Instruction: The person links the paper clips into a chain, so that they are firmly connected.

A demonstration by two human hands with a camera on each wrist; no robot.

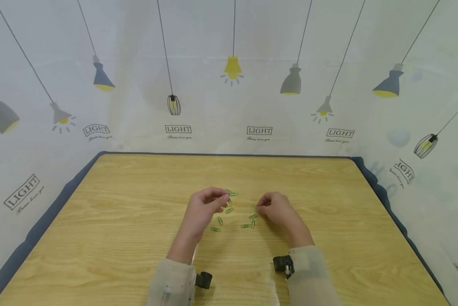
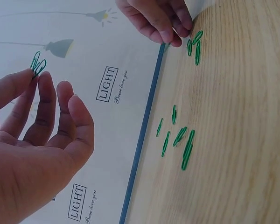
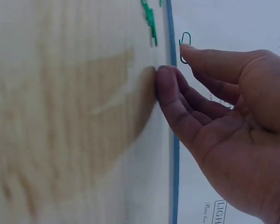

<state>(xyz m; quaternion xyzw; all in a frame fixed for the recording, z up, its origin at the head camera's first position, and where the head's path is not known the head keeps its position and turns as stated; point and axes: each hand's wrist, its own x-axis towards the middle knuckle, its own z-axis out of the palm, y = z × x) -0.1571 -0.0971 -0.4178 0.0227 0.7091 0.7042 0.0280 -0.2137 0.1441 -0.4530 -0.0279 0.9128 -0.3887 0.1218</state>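
Note:
My left hand (image 1: pixel 205 209) is raised above the wooden table, thumb and forefinger pinching green wire paper clips (image 2: pixel 38 65). Whether these are two clips or one, I cannot tell; the other fingers are loosely curled. Off to the right, my right hand (image 1: pixel 277 208) holds a single green paper clip (image 3: pixel 185 46) between thumb and forefinger, its lower fingers close to the tabletop. Between the hands lie several loose green clips, such as one clip (image 1: pixel 220 221) by the left hand and another clip (image 1: pixel 246 226) nearer the right.
The light wooden table (image 1: pixel 110 238) has a dark blue edge (image 1: pixel 229 154) along its back and sides. Behind it rises a white curtain (image 1: pixel 137 85) printed with hanging lamps. A small black camera (image 1: pixel 203 280) is strapped at the left wrist, a second camera (image 1: pixel 283 264) at the right.

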